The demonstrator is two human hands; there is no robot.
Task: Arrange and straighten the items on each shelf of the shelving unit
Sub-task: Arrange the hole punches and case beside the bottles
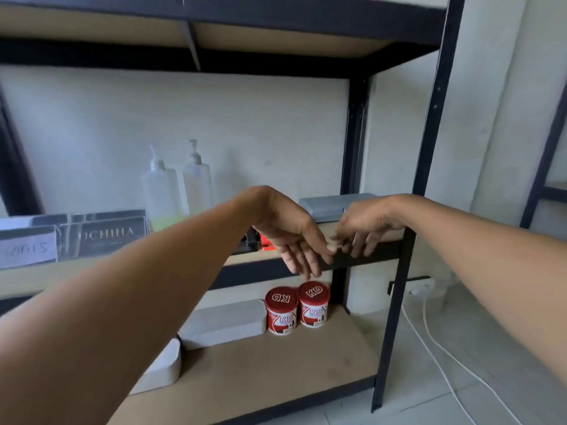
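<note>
A black metal shelving unit point(395, 302) with wooden boards fills the view. My left hand point(291, 234) and my right hand point(365, 228) hang side by side in front of the middle shelf's front rail, fingers relaxed and pointing down, holding nothing. On the middle shelf stand two clear pump bottles point(178, 191), dark acrylic signs point(104, 234) at the left, a grey box point(331, 204) at the right, and a red and black item point(264, 240) partly hidden behind my left hand. On the lower shelf stand two red KD jars point(296, 311) and two white cases point(227, 323).
A power socket point(423, 288) on the wall at the right feeds white cables point(435, 348) that trail over the tiled floor. A second dark rack point(549, 167) stands at the far right edge. The wall lies directly behind the shelves.
</note>
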